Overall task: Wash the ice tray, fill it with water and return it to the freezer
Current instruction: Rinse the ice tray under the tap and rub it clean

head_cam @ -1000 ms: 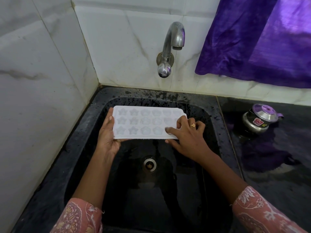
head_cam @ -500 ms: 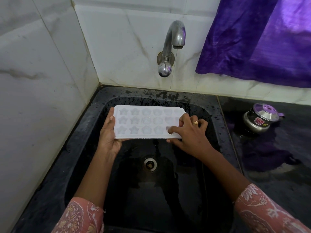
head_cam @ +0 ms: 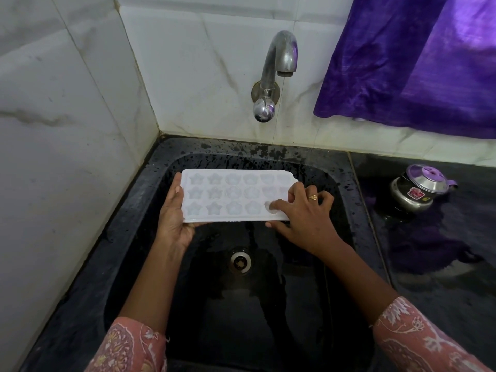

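– Over the sink (head_cam: 241, 150), which of the hands has what?

– The left hand (head_cam: 174, 218) grips the tray (head_cam: 230, 194) by its 9 o'clock short edge, thumb on the rim and fingers underneath. The right hand (head_cam: 303, 213) pinches the 4 o'clock corner, with the forefinger pressed into a cell and the thumb along the near edge.

– And where is the tray?

– It is held level, cells up, clear of the basin floor. It is at 12 o'clock from the drain (head_cam: 240, 261), and the tap (head_cam: 279, 63) is at 12 o'clock beyond it. No water is running.

– How will it handle?

– Light, I'd judge. It looks like thin white plastic, probably a little bendy. Wet, it should be slippery. Once filled it will be heavier and will slop at any tilt. The 2 o'clock corner looks notched, so I'd avoid holding it there.

– Where should it be held, then?

– By both short edges, thumbs on the rim and fingers beneath, keeping it flat.

– Anything close by?

– A small pot (head_cam: 418, 187) at 3 o'clock on the wet tabletop (head_cam: 442, 264), and a purple cloth (head_cam: 416, 63) hanging at 1 o'clock.
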`<state>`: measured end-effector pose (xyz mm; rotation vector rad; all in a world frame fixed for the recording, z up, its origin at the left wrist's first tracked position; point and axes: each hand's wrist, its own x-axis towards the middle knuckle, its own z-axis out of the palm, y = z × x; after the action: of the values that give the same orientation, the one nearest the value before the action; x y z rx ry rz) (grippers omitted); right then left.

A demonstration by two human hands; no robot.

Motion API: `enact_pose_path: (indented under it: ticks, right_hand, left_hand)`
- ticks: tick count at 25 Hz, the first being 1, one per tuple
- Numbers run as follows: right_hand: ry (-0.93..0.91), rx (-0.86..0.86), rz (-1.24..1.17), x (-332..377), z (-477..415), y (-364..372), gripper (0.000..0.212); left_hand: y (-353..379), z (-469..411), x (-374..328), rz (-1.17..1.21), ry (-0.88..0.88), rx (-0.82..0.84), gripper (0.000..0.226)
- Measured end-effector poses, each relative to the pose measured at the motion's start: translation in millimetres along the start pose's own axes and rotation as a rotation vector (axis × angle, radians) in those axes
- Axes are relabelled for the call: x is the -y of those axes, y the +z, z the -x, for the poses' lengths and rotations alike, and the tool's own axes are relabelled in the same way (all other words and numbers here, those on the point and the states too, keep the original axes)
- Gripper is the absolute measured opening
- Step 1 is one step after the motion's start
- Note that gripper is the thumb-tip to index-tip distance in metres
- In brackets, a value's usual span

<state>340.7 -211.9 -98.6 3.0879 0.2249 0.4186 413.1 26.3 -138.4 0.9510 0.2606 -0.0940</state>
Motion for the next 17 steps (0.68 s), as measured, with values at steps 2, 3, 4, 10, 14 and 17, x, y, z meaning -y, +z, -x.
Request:
enact_pose_path:
  ticks: [2,3,4,10,14,17]
  right_hand:
    - [-0.007,-0.035,-0.041,1,0,-2,0.036]
    - [-0.011,-0.057,-0.063,3,-1,-5,0.039]
    - [-0.018,-0.074,-0.089,5,-2,-6,0.042]
    - [-0.078,0.0,-0.128,21,-7,-4,0.05]
    - [-0.082,0.056,-0.165,24,-10,-4,0.053]
    - [-0.09,0.044,-0.184,21,-9,-5,0.051]
  left_hand:
    - [2,1,0,0.013,0.001,-0.006,0.043]
    - [4,2,0,0.022,-0.004,-0.016,0.043]
    - [5,3,0,0.027,-0.008,-0.025,0.042]
    - [19,10,0,0.063,-0.012,-0.053,0.041]
    - [20,11,-2,0.077,-0.004,-0.063,0.041]
    - [20,11,-2,0.089,-0.01,-0.073,0.039]
